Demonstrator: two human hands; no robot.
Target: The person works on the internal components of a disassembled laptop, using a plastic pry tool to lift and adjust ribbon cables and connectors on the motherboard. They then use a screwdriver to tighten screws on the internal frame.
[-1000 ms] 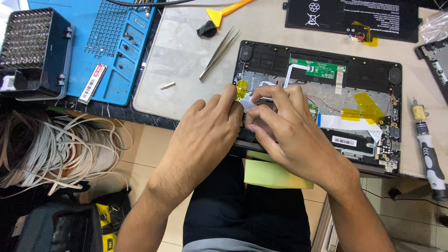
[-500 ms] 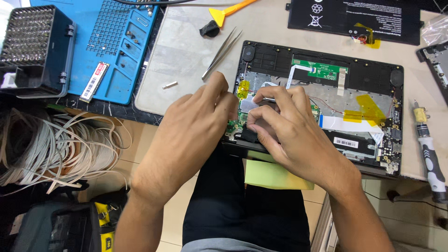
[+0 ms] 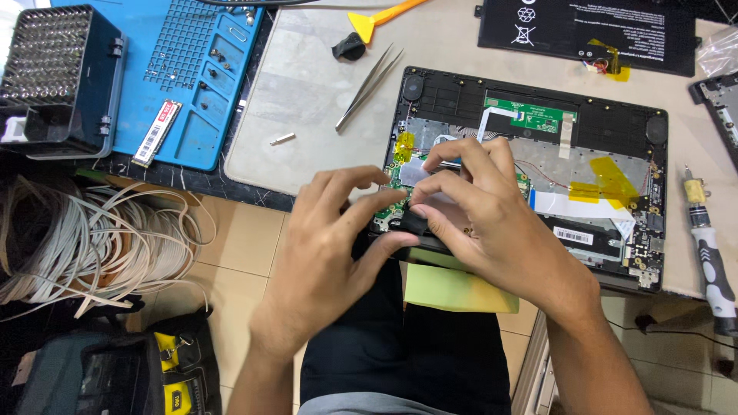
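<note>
- Evidently, the work in hand was on the internals of an opened laptop chassis [image 3: 530, 123], which lay back-cover-off at the near edge of the bench [image 3: 307, 92], partly overhanging the person's lap.
- The left hand [image 3: 323, 261] sat at the near-left corner of the chassis; its fingers were loosely spread and curled, and the thumb pressed up against a small black part [image 3: 415, 221] at the chassis edge.
- The right hand [image 3: 492, 223] covered the same corner; its thumb and forefinger were pinched together on or just above that black part, over a green circuit board [image 3: 388, 201]. What exactly lay between the fingertips could not be told.
- Judged from this, the step was the seating or freeing of a small component at that corner; which of the two could not be told.
- The next move would call for a steady two-handed pinch, with care for the thin red wire [image 3: 538, 170] and the flat ribbon cable [image 3: 492, 119] near the fingers.
- Tweezers [image 3: 369, 86] lay just left of the chassis, an orange pry tool [image 3: 380, 17] further back, a screwdriver [image 3: 711, 253] to the right, and a blue parts mat [image 3: 196, 77] well to the left.
</note>
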